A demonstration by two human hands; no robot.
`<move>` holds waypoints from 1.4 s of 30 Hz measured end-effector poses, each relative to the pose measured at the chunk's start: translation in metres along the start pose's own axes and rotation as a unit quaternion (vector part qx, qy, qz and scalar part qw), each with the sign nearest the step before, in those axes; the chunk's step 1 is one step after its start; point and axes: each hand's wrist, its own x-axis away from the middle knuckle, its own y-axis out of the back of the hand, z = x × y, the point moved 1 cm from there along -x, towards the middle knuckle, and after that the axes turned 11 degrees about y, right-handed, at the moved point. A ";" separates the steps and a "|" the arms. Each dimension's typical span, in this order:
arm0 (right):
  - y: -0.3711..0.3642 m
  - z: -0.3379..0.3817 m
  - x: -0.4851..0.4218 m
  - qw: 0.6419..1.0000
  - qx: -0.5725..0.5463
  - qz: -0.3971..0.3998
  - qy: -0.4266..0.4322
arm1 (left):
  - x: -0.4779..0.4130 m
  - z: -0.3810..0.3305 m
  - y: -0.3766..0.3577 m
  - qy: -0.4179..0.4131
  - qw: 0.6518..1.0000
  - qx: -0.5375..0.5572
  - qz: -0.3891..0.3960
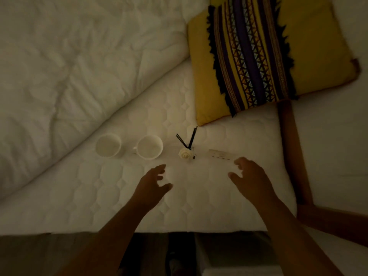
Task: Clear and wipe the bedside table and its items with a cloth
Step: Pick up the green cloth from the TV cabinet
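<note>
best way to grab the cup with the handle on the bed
Take the handled cup by its small handle, which sticks out on its left side toward the other cup. The left hand, open and nearest, could probably come in from the near-left and pinch it. The cup stands upright on a soft mattress, so lift straight up.

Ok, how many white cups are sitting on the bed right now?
2. One cup stands on the mattress near the folded duvet; the other cup stands just right of it, beside the reed diffuser. None seems hidden.
</note>
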 end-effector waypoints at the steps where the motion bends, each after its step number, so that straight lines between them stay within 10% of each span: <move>1: 0.001 0.013 0.009 1.000 -0.003 0.020 -0.007 | 0.012 0.002 0.012 0.000 1.000 -0.006 0.011; 11: -0.046 0.306 0.096 0.952 0.070 0.212 0.208 | 0.171 0.084 0.208 0.047 0.997 0.014 -0.059; 22: -0.183 0.701 0.269 0.719 0.288 0.291 0.561 | 0.364 0.321 0.451 0.157 0.960 0.017 -0.230; 31: -0.274 0.913 0.369 0.653 0.276 0.280 0.648 | 0.485 0.493 0.598 0.265 0.868 0.099 -0.409; 42: -0.430 1.165 0.366 0.590 0.242 0.279 0.718 | 0.446 0.631 0.814 0.329 0.823 0.101 -0.451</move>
